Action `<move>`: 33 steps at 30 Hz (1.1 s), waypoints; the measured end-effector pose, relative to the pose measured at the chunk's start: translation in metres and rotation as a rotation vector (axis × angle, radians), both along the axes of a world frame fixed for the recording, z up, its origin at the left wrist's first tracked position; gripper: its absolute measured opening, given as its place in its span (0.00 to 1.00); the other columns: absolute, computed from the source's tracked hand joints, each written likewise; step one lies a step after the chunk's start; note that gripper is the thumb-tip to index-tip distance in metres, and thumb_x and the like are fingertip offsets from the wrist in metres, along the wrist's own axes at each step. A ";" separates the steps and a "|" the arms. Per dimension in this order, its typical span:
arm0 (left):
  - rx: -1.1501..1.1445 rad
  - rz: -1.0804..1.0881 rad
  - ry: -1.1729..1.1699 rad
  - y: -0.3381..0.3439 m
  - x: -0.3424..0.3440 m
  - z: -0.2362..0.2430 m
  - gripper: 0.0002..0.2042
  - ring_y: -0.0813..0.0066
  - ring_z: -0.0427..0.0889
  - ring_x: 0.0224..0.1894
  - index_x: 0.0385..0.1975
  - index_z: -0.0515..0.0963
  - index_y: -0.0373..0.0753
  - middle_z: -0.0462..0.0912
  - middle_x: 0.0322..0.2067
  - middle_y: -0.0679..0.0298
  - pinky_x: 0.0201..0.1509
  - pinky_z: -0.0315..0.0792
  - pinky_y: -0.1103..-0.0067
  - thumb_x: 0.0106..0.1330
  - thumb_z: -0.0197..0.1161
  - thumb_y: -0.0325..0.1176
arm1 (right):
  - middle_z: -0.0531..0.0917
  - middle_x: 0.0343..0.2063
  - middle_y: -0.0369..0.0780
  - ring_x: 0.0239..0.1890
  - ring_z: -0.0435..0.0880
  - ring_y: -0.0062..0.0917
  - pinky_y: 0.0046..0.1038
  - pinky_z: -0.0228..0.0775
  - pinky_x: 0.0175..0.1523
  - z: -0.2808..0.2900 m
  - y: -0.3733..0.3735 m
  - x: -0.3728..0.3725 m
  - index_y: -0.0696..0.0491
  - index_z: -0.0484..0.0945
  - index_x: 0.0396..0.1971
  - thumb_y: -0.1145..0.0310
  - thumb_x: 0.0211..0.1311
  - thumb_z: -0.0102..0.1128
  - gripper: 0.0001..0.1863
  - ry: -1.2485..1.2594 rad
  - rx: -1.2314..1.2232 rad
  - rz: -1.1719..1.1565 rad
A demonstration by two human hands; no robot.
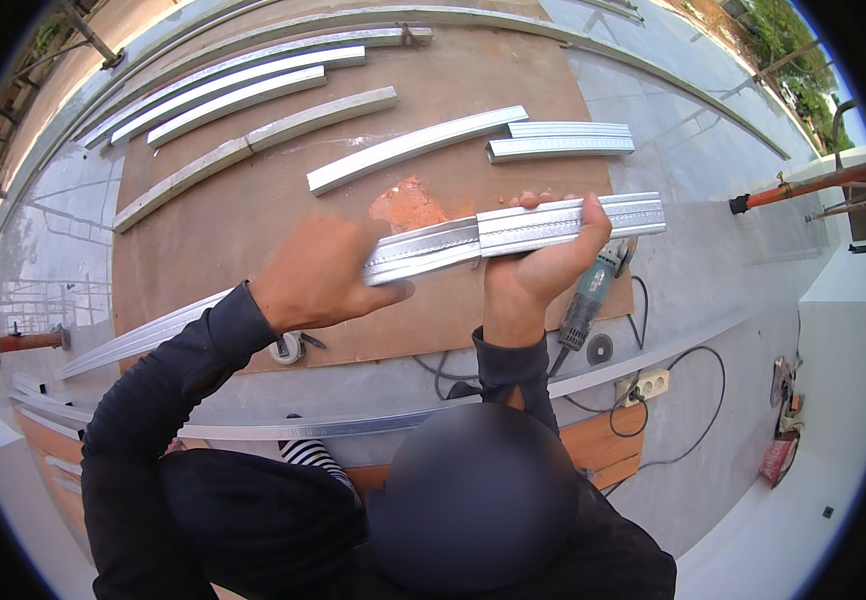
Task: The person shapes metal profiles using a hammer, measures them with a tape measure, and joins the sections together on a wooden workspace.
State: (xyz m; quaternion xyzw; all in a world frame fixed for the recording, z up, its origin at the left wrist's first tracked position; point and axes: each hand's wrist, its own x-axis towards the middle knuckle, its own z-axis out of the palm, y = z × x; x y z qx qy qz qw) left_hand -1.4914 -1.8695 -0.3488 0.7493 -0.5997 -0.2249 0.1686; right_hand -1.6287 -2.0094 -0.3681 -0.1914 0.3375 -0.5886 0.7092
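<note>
My left hand, slightly blurred, is closed around the left end of a short silver metal channel. My right hand grips a second channel piece from below, its thumb along the near side and fingertips showing over the far edge. The two pieces lie in line and meet or overlap just left of my right hand, held over a brown board with an orange powdery patch. Just beyond my right wrist lies a teal angle grinder, partly behind the hand and channel.
Several metal channels and bars lie across the board. A tape measure, loose disc and power strip with cables are near me. A long strip crosses before my knees. Orange props stand at both sides.
</note>
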 end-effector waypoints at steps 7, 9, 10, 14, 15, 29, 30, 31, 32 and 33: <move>0.047 -0.041 0.089 -0.010 0.009 -0.017 0.20 0.47 0.83 0.27 0.36 0.82 0.33 0.83 0.25 0.46 0.36 0.76 0.65 0.56 0.72 0.46 | 0.69 0.29 0.37 0.33 0.76 0.28 0.37 0.72 0.43 -0.025 -0.013 0.001 0.48 0.65 0.36 0.49 0.61 0.56 0.18 0.009 -0.026 0.081; 0.071 -0.051 0.043 -0.009 0.014 -0.020 0.20 0.47 0.83 0.28 0.37 0.82 0.33 0.83 0.25 0.46 0.37 0.76 0.65 0.57 0.72 0.46 | 0.70 0.29 0.38 0.33 0.77 0.29 0.36 0.72 0.42 -0.029 -0.016 0.006 0.48 0.65 0.35 0.49 0.61 0.56 0.18 -0.005 -0.019 0.127; 0.069 -0.062 0.055 -0.009 0.017 -0.021 0.21 0.48 0.84 0.28 0.39 0.82 0.33 0.84 0.26 0.47 0.37 0.77 0.65 0.56 0.72 0.45 | 0.70 0.28 0.38 0.33 0.77 0.29 0.36 0.73 0.42 -0.030 -0.015 0.007 0.48 0.65 0.35 0.49 0.61 0.56 0.18 -0.012 0.012 0.125; 0.076 -0.049 0.102 -0.008 0.025 -0.030 0.22 0.51 0.85 0.28 0.41 0.82 0.32 0.85 0.28 0.46 0.38 0.77 0.68 0.56 0.73 0.45 | 0.73 0.28 0.40 0.33 0.78 0.30 0.36 0.74 0.40 -0.039 -0.009 0.013 0.49 0.66 0.35 0.50 0.63 0.55 0.18 -0.060 0.078 0.111; 0.067 -0.056 0.121 -0.007 0.029 -0.034 0.23 0.53 0.85 0.28 0.41 0.82 0.31 0.86 0.29 0.48 0.37 0.77 0.69 0.56 0.73 0.46 | 0.73 0.29 0.40 0.33 0.78 0.31 0.37 0.74 0.40 -0.042 -0.010 0.016 0.49 0.66 0.35 0.50 0.63 0.56 0.18 -0.054 0.059 0.124; 0.182 0.070 0.272 0.016 0.081 -0.098 0.28 0.54 0.85 0.38 0.45 0.81 0.31 0.87 0.34 0.50 0.45 0.76 0.68 0.55 0.75 0.51 | 0.79 0.50 0.41 0.50 0.80 0.27 0.34 0.72 0.54 -0.114 -0.068 -0.035 0.56 0.67 0.64 0.50 0.69 0.64 0.33 0.538 -0.400 0.443; 0.164 0.075 0.242 0.017 0.082 -0.098 0.27 0.53 0.85 0.39 0.46 0.80 0.33 0.87 0.36 0.50 0.47 0.76 0.67 0.56 0.75 0.49 | 0.79 0.50 0.43 0.50 0.80 0.28 0.35 0.73 0.54 -0.121 -0.066 -0.039 0.57 0.68 0.64 0.49 0.68 0.65 0.34 0.669 -0.448 0.427; 0.153 0.110 0.159 0.019 0.081 -0.098 0.25 0.51 0.85 0.40 0.45 0.80 0.33 0.86 0.36 0.49 0.46 0.76 0.66 0.56 0.74 0.47 | 0.79 0.51 0.44 0.51 0.80 0.30 0.35 0.73 0.54 -0.128 -0.064 -0.045 0.58 0.69 0.63 0.48 0.67 0.65 0.35 0.800 -0.494 0.410; 0.138 0.146 0.071 0.020 0.083 -0.097 0.24 0.49 0.85 0.40 0.45 0.79 0.34 0.86 0.36 0.48 0.46 0.76 0.65 0.57 0.74 0.46 | 0.79 0.50 0.46 0.51 0.80 0.34 0.37 0.73 0.54 -0.140 -0.060 -0.059 0.58 0.70 0.61 0.47 0.64 0.68 0.36 1.128 -0.591 0.397; 0.117 0.182 -0.015 0.019 0.084 -0.094 0.22 0.48 0.85 0.40 0.44 0.79 0.34 0.86 0.37 0.46 0.45 0.76 0.64 0.57 0.73 0.44 | 0.79 0.49 0.49 0.51 0.80 0.38 0.38 0.73 0.54 -0.153 -0.056 -0.081 0.59 0.72 0.60 0.47 0.60 0.70 0.38 1.461 -0.687 0.368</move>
